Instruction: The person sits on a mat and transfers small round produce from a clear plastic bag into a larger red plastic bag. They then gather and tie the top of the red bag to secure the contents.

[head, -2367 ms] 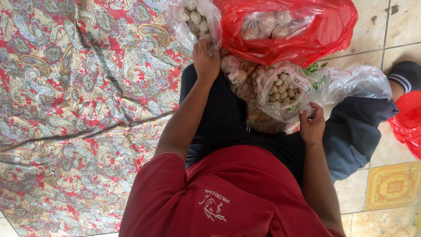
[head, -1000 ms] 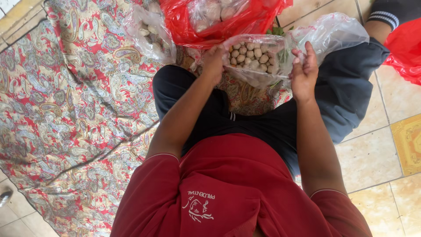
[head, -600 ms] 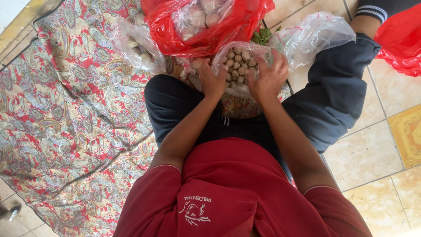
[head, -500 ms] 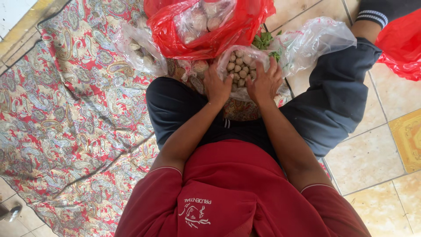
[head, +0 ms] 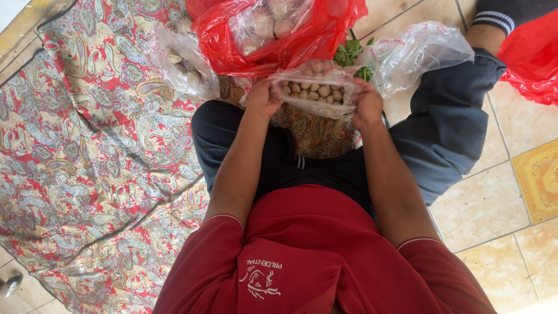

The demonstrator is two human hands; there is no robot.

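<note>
Head view: both hands grasping one clear plastic bag of small round pale bulbs.
Paisley red patterned cloth [head: 87, 151] left of grip; red plastic bag [head: 279, 35] just above it; clear plastic bag of small round pale bulbs [head: 317, 93] between left hand [head: 264, 97] and right hand [head: 366, 107], each clenched on an edge.

Gripping clear plastic bag [head: 317, 93] of small round pale bulbs with left hand [head: 264, 99] and right hand [head: 366, 107], one at each end. Sitting on patterned red cloth [head: 87, 157]; red bag [head: 273, 40] lying just beyond, green leaves [head: 349, 52] peeking beside.
</note>
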